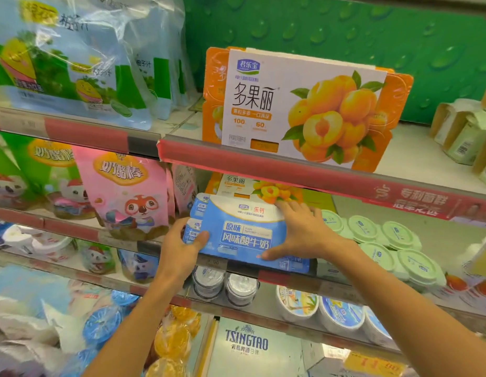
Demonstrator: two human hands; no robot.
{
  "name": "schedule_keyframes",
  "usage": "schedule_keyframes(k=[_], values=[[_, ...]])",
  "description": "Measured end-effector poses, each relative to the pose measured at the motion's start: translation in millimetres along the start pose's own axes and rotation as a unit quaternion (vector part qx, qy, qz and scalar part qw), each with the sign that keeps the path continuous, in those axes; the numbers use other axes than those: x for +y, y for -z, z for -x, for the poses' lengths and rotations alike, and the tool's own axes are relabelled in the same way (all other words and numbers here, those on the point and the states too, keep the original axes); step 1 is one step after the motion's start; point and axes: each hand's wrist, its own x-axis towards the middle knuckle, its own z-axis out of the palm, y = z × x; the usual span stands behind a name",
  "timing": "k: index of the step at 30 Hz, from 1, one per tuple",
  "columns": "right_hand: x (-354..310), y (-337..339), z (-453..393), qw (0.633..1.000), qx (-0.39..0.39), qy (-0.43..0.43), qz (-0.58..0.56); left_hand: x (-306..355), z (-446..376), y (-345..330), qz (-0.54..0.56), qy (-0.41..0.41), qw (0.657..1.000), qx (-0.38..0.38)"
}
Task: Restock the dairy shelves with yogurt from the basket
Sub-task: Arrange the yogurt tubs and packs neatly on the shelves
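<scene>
- So the blue yogurt multipack is sitting at the front lip of the middle shelf, standing on its long edge with the label facing us, a bit tilted back.
- Our left hand grips its left end: thumb hooked over the front face, the other fingers curled round the side onto the cups.
- Our right hand is flat on the front, fingers spread wide, thumb down near the bottom edge, fingertips up by the top corner. More pressing than gripping.
- Right behind it there's an orange peach multipack, and the same peach flavour pack stands on the shelf above.
- Just to the right, green-lidded cups are packed close, so we don't have much sideways room.
- Best move here, we reckon: push it straight back with even pressure from both hands so it doesn't twist, keep the label facing out, and keep the right end off those green lids.
- Watch the bottom edge too, it looks like it sits right on the price rail, so lift a touch before sliding.
- Basket isn't in view, so we can't tell how much is left.
</scene>
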Motion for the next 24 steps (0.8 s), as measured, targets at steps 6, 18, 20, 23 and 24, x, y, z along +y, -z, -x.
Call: schedule_keyframes(k=[6, 18, 20, 23, 24], values=[[-1, 1, -1, 0.999, 0.037, 0.025, 0.002, -3, 5, -4, 0.022, -0.018, 0.999, 0.021], [-1, 23, -82, 0.927, -0.110, -0.083, -0.350, -10, 4, -4, 0.021, -0.035, 0.999, 0.027], [-3, 22, -91, 0.938, -0.124, -0.086, -0.312, -11, 3, -3, 0.022, -0.037, 0.999, 0.028], [-11, 27, -89, 0.954, -0.163, -0.064, -0.245, -14, 3, -3, 0.018, -0.043, 0.998, 0.030], [-13, 29, -88, 0.954, -0.170, -0.063, -0.238, -15, 3, -3, 0.017, -0.045, 0.998, 0.033]])
